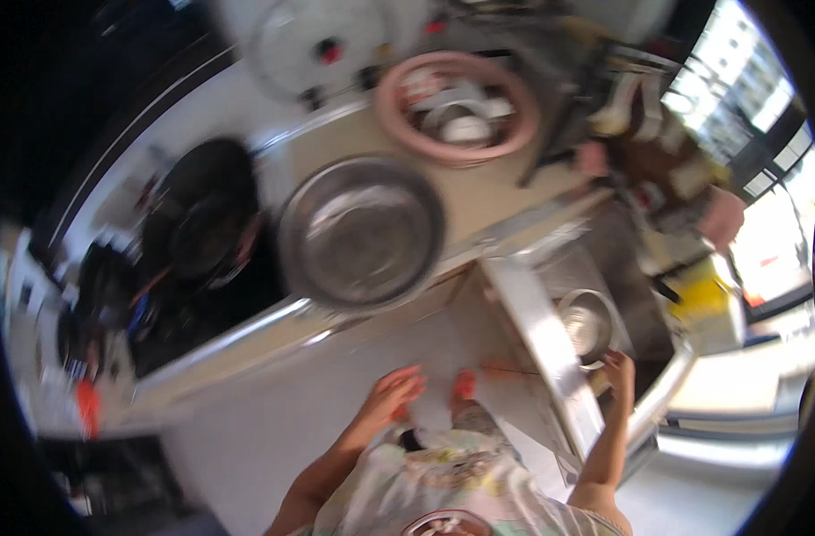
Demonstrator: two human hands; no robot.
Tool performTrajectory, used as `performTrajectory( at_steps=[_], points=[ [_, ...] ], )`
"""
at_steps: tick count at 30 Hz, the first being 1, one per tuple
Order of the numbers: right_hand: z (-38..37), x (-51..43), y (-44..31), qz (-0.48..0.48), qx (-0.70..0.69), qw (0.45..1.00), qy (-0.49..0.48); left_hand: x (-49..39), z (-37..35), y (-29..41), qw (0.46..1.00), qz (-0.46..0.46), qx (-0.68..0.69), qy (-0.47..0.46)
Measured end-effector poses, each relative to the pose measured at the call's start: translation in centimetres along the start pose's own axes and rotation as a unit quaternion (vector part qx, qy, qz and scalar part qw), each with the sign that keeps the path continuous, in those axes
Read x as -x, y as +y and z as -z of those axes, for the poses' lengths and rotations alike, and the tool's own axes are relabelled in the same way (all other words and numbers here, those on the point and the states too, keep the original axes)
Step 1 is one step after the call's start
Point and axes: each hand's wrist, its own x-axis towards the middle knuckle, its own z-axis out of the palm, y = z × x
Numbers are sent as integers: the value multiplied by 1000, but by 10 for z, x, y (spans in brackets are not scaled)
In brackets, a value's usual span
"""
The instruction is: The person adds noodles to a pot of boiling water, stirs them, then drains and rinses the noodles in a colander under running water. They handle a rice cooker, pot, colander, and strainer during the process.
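My right hand (618, 374) reaches into the metal sink (548, 328), its fingers at the rim of a small round metal bowl (587, 325) and seemingly pinching it. In front of my body, over the floor, my left hand (397, 388) holds nothing; its fingers are extended and blurred. A wide metal basin (362, 234) sits on the counter (474, 201) ahead, left of the sink. Behind it stands a pink plastic basin (528, 127) with bowls and other dishes inside.
Left on the counter is a dark wok (203, 201) over a black cooktop (179, 342). An orange-red object (88, 407) lies at the far left. Past the sink are cluttered items and a yellow object (702, 291) near the bright window (742, 60). Motion blurs much of the view.
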Motion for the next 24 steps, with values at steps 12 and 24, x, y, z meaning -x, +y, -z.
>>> performTrajectory(
  at_steps=[12, 24],
  points=[
    [184, -119, -322, 154, -289, 831, 450, 13, -62, 7, 993, -67, -6, 96],
    [-21, -138, -270, 328, -270, 898, -114, 31, -88, -46, 962, -15, 40, 268]
  ],
)
